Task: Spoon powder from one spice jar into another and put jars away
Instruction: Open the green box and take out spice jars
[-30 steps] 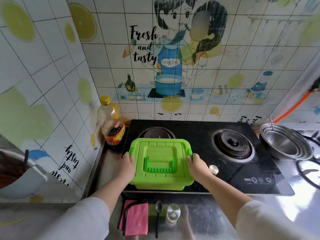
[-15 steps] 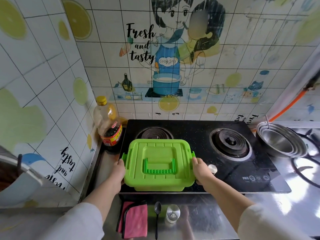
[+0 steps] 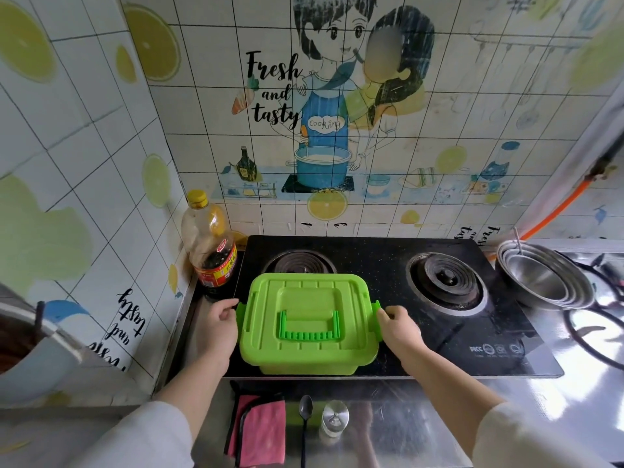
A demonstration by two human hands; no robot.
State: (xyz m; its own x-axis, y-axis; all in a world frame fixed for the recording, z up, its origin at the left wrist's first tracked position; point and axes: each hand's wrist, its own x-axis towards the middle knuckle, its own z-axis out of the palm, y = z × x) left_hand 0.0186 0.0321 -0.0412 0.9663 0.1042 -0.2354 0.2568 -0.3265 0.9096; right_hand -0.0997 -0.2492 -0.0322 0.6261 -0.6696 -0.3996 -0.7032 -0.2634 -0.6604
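A bright green lidded storage box [image 3: 307,322] with a folded carry handle sits on the front left of the black stove [image 3: 439,332]. My left hand [image 3: 216,324] pinches the box's left side latch [image 3: 241,310], and my right hand [image 3: 400,327] pinches the right side latch [image 3: 375,307]. Both latches stick out from the lid. Closer to me, on the steel counter, a small glass spice jar [image 3: 334,422] with a metal lid stands next to a dark spoon [image 3: 305,422]. What the box holds is hidden.
A dark sauce bottle [image 3: 211,244] with a yellow cap stands in the left corner against the tiled wall. Stacked steel bowls [image 3: 543,282] sit right of the stove. A pink cloth [image 3: 261,430] lies at the counter's front edge.
Both hands have slid from the box's sides to its side latches, and the latches now stick outward. The box has stayed in place.
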